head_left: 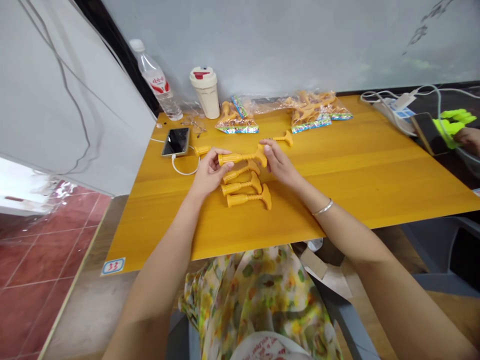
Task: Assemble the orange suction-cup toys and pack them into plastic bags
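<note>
A ribbed orange plastic rod with a flared end is held above the middle of the yellow wooden tabletop. The left hand grips its narrow end, and the right hand pinches its flared end. Three matching rods lie side by side just below it. Two more orange rods lie just beyond the hands. Along the far edge sit clear plastic bags with foil strips, holding orange pieces. Toward the far left corner are a black smartphone, a cream lidded tumbler and a clear water bottle.
</note>
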{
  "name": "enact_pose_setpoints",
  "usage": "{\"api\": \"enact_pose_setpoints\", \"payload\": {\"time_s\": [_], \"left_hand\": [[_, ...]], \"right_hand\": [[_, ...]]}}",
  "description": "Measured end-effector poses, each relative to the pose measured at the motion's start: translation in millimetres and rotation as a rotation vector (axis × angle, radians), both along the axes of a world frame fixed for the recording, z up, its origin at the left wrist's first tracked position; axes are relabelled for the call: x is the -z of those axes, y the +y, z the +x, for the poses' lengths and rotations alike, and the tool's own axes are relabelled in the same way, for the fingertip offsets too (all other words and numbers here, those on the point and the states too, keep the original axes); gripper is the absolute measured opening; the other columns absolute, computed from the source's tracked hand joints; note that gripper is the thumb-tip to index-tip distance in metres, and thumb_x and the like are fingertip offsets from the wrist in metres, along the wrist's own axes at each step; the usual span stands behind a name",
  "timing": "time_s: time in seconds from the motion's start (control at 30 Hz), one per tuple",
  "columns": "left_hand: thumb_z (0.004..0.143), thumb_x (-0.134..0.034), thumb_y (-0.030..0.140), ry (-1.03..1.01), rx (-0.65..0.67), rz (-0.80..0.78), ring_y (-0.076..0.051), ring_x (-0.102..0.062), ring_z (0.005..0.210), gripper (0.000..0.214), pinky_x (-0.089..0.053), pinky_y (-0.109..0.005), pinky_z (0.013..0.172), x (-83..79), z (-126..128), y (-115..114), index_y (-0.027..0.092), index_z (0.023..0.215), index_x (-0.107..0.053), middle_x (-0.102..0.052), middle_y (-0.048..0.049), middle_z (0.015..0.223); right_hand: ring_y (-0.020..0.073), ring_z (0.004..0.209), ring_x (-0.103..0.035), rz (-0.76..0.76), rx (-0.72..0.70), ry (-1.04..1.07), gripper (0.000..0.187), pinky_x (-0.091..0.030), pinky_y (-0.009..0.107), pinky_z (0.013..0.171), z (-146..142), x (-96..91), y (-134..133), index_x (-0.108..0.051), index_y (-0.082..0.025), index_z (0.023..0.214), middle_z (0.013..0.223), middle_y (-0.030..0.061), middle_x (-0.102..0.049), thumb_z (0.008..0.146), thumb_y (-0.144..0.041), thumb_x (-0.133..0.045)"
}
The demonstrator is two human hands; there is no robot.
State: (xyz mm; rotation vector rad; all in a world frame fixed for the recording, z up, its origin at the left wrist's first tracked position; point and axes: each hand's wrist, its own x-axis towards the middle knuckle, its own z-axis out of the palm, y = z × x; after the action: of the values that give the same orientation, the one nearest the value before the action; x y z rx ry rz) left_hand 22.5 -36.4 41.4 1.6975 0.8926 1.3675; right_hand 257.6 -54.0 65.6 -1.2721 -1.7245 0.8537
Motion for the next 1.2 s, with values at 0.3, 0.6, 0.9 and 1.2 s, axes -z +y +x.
{"api": "enact_pose_setpoints", "payload": {"time_s": [0.3,0.6,0.9,1.2], "left_hand": [[0.070,-0.083,0.058,-0.084,-0.045,-0.039,-0.012,-0.055,0.073,0.050,-0.051,-0.025,0.067,7.9,-2.8,7.5,0.021,0.097,-0.062,-0.059,-0.0003,0.087],[0.070,-0.082,0.059,-0.061,-0.039,-0.026,-0.012,-0.056,0.073,0.050,-0.051,-0.024,0.065,7.3,1.7,4.4,0.022,0.098,-0.063,-0.060,-0.0002,0.085],[0.073,-0.079,0.058,-0.107,-0.251,-0.114,-0.010,-0.055,0.061,0.049,-0.050,-0.024,0.060,17.3,-11.9,18.2,0.023,0.100,-0.058,-0.056,0.0030,0.077],[0.080,-0.074,0.037,0.099,-0.300,-0.110,-0.012,-0.050,0.060,0.025,-0.043,-0.026,0.060,34.4,-14.4,22.9,0.021,0.093,-0.059,-0.047,0.0060,0.064]], "right_hand": [[0.0150,0.065,-0.052,0.174,-0.122,-0.122,0.050,-0.048,0.032,0.071,7.9,16.8,11.0,-0.049,-0.023,0.143,0.081,-0.0003,-0.056,0.102,-0.050,-0.038],[0.0158,0.066,-0.051,0.095,-0.050,-0.176,0.065,-0.041,0.030,0.068,7.0,11.5,11.9,-0.063,-0.018,0.080,0.068,0.0014,-0.055,0.096,-0.074,-0.033],[0.0249,0.112,-0.061,0.229,-0.228,-0.430,0.039,-0.045,0.041,0.104,3.6,16.3,7.6,-0.072,-0.019,0.121,0.118,0.0132,-0.068,0.102,-0.041,-0.046],[0.0243,0.104,-0.067,0.127,-0.264,-0.735,0.024,-0.049,0.036,0.096,3.8,-3.8,-7.8,-0.076,-0.020,0.108,0.126,0.0109,-0.063,0.099,-0.031,-0.056]]}}
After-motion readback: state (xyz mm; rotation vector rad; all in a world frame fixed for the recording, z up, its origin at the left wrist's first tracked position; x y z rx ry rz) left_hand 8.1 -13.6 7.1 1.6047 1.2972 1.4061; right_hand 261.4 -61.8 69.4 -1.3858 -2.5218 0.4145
